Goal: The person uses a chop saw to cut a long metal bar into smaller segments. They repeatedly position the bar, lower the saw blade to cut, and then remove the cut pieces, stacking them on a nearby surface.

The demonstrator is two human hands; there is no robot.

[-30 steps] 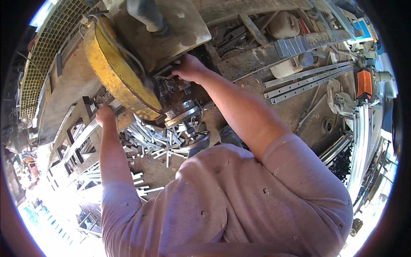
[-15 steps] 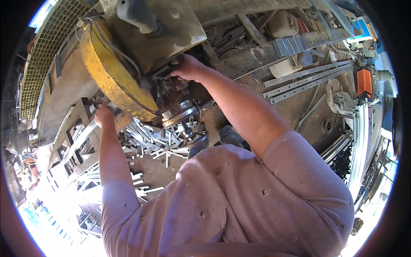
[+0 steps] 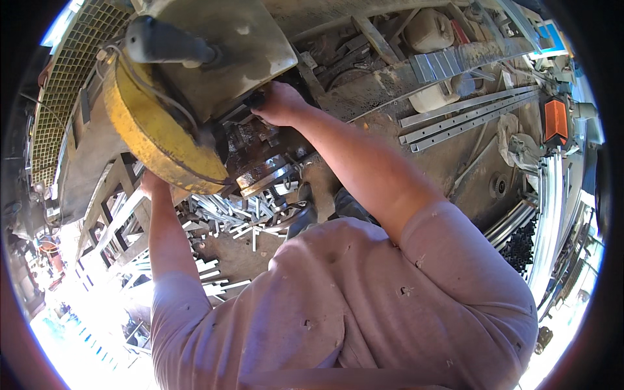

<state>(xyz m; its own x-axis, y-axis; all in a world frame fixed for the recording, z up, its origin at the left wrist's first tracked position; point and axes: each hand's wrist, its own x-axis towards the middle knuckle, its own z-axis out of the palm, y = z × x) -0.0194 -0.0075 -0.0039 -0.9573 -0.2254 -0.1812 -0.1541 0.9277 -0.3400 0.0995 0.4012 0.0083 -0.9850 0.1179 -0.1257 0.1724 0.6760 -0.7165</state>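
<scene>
The metal strip (image 3: 265, 177) lies clamped in the vise of the chop saw, just below the right hand (image 3: 281, 104) and a little toward the person. That hand is closed around a dark knob or lever (image 3: 255, 101) at the back of the vise, fingers curled tight over it. To its left hangs the yellow blade guard (image 3: 153, 146), with the saw's black handle (image 3: 166, 44) up above it. The left hand (image 3: 153, 185) sits lower, beneath the guard's bottom edge, against a metal frame (image 3: 114, 208); the guard hides most of it, so I cannot tell whether it grips or only rests there.

To my eye, doing this well means turning the knob firmly until the strip cannot shift, keeping the wrist clear of the guard. Below the grip, cut offcuts (image 3: 237, 214) litter the floor; farther right lie long aluminium rails (image 3: 468, 117).
</scene>
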